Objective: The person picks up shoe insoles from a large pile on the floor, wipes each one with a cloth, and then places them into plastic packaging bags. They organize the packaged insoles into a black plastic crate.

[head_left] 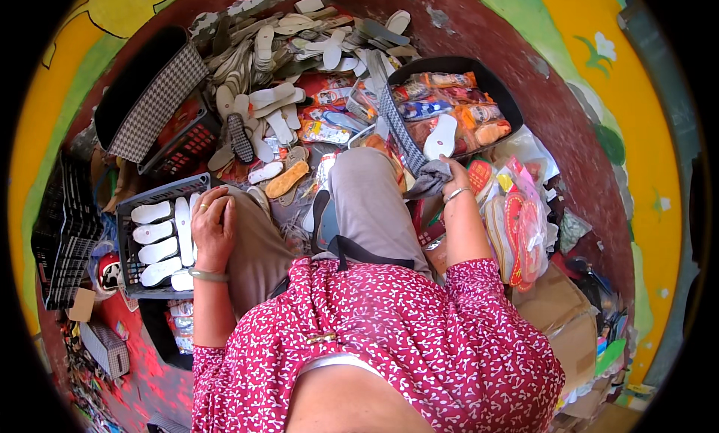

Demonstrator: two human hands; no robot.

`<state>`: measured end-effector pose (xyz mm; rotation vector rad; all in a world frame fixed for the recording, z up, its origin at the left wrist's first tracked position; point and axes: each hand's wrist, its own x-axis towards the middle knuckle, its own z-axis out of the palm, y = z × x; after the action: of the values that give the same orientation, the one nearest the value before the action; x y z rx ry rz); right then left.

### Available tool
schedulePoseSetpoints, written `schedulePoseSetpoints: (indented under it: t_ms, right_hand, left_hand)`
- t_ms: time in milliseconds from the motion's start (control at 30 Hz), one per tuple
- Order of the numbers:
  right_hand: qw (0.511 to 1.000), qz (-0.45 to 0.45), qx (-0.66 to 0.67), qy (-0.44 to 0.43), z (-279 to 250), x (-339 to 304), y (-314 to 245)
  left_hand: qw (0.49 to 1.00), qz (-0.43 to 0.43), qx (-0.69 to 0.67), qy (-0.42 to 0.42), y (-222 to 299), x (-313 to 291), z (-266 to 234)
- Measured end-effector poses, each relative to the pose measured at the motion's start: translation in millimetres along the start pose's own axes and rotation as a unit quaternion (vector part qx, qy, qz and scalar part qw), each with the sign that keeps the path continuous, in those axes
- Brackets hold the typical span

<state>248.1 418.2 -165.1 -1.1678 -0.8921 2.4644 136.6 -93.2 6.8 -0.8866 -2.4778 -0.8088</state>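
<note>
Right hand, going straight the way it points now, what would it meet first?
The right hand would probably meet the dark-rimmed, checkered fabric basket first, near the white shoe-shaped insole, though depth there is unclear.

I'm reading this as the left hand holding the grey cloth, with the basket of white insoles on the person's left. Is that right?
Not quite: in the head view, the right hand holds the grey cloth. The basket of white insoles is on the person's left.
</note>
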Motion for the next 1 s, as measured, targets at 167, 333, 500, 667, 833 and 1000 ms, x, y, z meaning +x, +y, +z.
schedulePoseSetpoints:
  t_ms: [167, 333, 500, 667, 833, 1000]
  right_hand:
    - [0.984, -0.093, -0.076, -0.131, 42, -45, -16]
    - [0.925, -0.176, -0.196, -0.272, 163, -136, -41]
    - [0.835, -0.262, -0.305, -0.374, 268, -190, -9]
    - [0.688, -0.332, -0.504, -0.404, 324, -196, 35]
    - [0.771, -0.261, -0.397, -0.424, 357, -169, 19]
    - [0.837, -0.026, 0.008, -0.546, 393, -150, 0]
  left_hand:
    - [0.998, -0.038, -0.037, -0.015, 2, 6, 6]
    - [0.927, -0.177, -0.331, -0.023, 5, 48, 26]
    - [0.641, -0.302, -0.705, 0.034, 41, 130, 33]
    - [0.597, -0.222, -0.762, 0.118, 16, 170, 36]
    - [0.558, -0.309, -0.758, 0.132, -21, 174, 28]
    - [0.494, -0.398, -0.772, 0.047, -46, 140, 51]
